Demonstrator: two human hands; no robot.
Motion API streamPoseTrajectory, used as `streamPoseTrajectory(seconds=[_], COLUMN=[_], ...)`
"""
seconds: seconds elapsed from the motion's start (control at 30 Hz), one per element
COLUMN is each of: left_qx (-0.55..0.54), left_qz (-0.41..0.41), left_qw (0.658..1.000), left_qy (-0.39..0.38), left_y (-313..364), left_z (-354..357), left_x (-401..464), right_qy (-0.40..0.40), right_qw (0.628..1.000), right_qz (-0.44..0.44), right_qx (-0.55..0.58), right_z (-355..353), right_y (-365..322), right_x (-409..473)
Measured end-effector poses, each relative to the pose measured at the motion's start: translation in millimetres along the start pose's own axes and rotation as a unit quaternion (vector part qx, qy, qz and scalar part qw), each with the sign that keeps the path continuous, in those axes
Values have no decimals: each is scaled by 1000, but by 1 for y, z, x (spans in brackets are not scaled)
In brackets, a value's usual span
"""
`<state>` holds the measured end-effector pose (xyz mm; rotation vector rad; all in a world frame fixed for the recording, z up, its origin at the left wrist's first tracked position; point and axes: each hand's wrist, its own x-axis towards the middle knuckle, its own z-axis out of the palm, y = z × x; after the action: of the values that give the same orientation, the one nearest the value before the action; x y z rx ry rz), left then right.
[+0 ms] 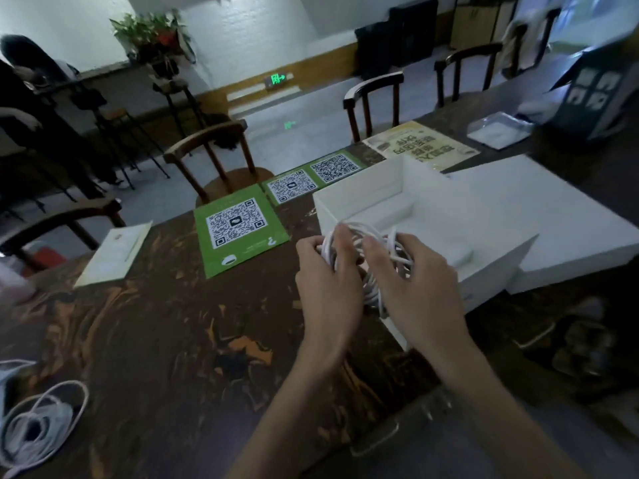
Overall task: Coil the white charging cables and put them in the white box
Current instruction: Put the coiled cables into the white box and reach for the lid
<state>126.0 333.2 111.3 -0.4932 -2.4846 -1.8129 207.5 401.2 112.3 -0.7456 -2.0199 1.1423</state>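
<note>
A coiled white charging cable [371, 288] is held between both hands at the near left corner of the open white box [366, 198]. My left hand [328, 281] grips the coil's left side, fingers curled over its loops. My right hand [415, 288] clutches the right side, partly hiding the loops. The coil hovers over the box's near edge. A second bundle of white cable [38, 423] lies loose on the dark patterned table [173, 340] at the near left corner.
The box lid [553, 216] lies flat to the right of the box. Green QR-code cards [238, 229] and a white leaflet [114, 252] lie on the table's far side. Wooden chairs [214, 157] stand beyond the far edge. A person sits far left.
</note>
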Motion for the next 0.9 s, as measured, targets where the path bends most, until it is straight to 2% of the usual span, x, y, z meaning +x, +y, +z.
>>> streamPoseTrajectory(seconds=[0.13,0.2,0.27,0.33,0.37,0.47,0.6,0.67,0.77,0.9], left_qx=[-26,54,107,63,44,8,-16,-19,-6,-12], left_qz=[-64,-87,-138,-201,-223,-227,-218,-218,-209,-221], left_qw=[994,991,974,959,955,964,974,975,977,972], left_qy=[-89,-87,-145,-192,-191,-141,-58,-19,38,84], left_y=[18,5,-4,-9,-8,-16,-38,-48,-58,-66], left_z=[27,37,44,54,57,56,3,-34,-83,-131], left_x=[17,28,31,32,30,30,32,25,16,12], right_qy=[-2,3,-11,-47,-67,-139,-281,-366,-495,-598], right_qw=[999,998,996,990,988,981,952,919,851,783], right_qz=[19,53,88,111,118,129,123,119,89,92], right_qx=[-40,-18,33,68,76,51,-23,-80,-155,-148], right_z=[-20,-26,-32,-35,-34,-22,15,40,89,165], right_y=[27,40,47,51,53,53,44,36,17,-12], right_x=[46,66,84,102,111,140,162,159,139,99])
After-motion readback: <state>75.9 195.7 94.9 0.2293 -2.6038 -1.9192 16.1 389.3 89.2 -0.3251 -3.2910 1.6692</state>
